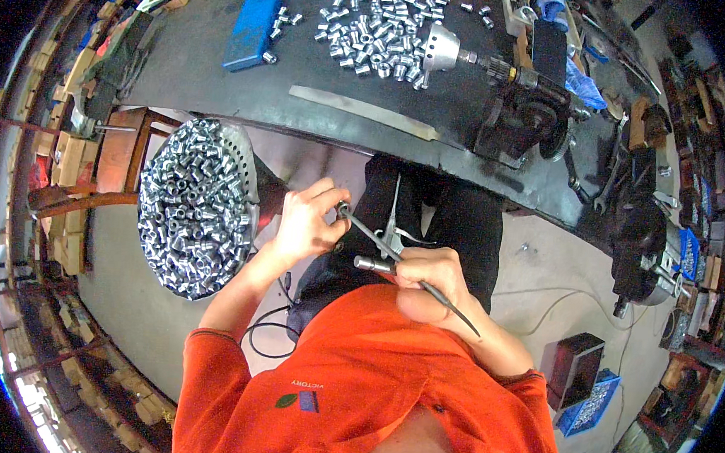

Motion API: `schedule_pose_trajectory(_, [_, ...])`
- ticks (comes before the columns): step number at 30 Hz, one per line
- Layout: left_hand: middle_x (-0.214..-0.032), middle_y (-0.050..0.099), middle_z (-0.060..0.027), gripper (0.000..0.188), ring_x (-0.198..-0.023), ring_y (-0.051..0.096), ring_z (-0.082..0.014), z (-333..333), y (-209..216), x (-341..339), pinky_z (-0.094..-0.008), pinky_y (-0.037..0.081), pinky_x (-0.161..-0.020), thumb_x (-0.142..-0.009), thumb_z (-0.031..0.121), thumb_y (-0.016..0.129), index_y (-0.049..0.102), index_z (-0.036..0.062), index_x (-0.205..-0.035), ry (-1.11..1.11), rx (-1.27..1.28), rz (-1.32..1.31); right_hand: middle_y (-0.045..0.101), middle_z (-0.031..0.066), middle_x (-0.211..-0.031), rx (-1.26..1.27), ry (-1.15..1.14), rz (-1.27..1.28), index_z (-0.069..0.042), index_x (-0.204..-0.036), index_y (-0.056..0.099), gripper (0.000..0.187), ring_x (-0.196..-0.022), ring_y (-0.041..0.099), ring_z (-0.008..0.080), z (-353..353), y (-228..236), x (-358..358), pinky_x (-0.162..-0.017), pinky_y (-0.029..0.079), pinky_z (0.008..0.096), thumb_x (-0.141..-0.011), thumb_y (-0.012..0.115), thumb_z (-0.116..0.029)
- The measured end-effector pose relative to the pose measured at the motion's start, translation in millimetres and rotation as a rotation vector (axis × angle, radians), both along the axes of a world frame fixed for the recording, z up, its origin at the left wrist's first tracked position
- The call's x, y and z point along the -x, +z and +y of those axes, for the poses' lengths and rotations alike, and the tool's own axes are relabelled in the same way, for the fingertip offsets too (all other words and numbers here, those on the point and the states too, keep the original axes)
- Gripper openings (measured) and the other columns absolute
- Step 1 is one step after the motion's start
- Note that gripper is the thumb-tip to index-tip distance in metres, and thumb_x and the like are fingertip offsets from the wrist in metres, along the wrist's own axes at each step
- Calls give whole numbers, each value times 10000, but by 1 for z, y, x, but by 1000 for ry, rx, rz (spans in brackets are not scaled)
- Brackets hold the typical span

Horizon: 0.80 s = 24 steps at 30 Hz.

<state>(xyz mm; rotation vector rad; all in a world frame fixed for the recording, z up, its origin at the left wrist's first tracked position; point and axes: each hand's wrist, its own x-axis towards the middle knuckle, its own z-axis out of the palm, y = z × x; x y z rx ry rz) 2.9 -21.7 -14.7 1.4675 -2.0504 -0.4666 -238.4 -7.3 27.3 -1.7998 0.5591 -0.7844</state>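
Observation:
In my left hand [307, 216], the bent fingers and thumb pinch a small metal fitting [344, 210]. My right hand [431, 279] is closed around a slim dark file [362, 228], whose far end meets the fitting. Its tapered other end sticks out below my right wrist. A short shiny metal cylinder [373, 264] also protrudes from the right fist; its other end is hidden. Just beyond, over my dark trousers, lies a slender silver tool [393, 222] whose kind I cannot make out.
To the left, a perforated metal basket [250, 170] is heaped with fittings. On the dark workbench [262, 96] ahead lie more loose fittings [374, 32], a blue tray [253, 29], a flat metal bar [361, 110] and a chuck-ended machine [519, 111]. A black cable [256, 336] loops below.

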Motion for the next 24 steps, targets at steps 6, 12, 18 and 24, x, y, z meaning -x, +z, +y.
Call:
schedule_pose_trajectory(6, [-751,559,-80,287,-613,586,-307,-5,1,13,-399,478,-555,-597,117,706,630,75,-870,-112,0,-40,461,109,-613,109,-57,108,-63,-625,421,239,-548,516,314,-15,-26,-20,-475,366,387,-630,643,-149])
schedule_pose_trajectory(12, [-783,623,-84,224,-694,630,-313,-64,-1,8,-422,505,-626,-672,176,653,650,90,-879,-75,48,-129,384,79,-573,319,-205,34,-62,-609,400,241,-468,433,272,-19,-18,-1,-428,327,367,-599,640,-81])
schedule_pose_trajectory(18, [-821,668,-141,257,-794,650,-332,-185,32,20,-458,513,-699,-720,194,632,655,81,-949,115,139,-196,321,79,-502,334,-530,67,-31,-524,297,277,-413,369,205,-10,-11,10,-406,276,312,-580,519,125])
schedule_pose_trajectory(24, [-608,583,-60,345,-523,555,-108,-203,52,-29,-312,433,-483,-808,212,674,616,51,-1107,238,155,177,330,81,-509,285,-511,113,-30,-538,323,236,-415,373,212,-2,-25,10,-400,254,299,-570,516,100])
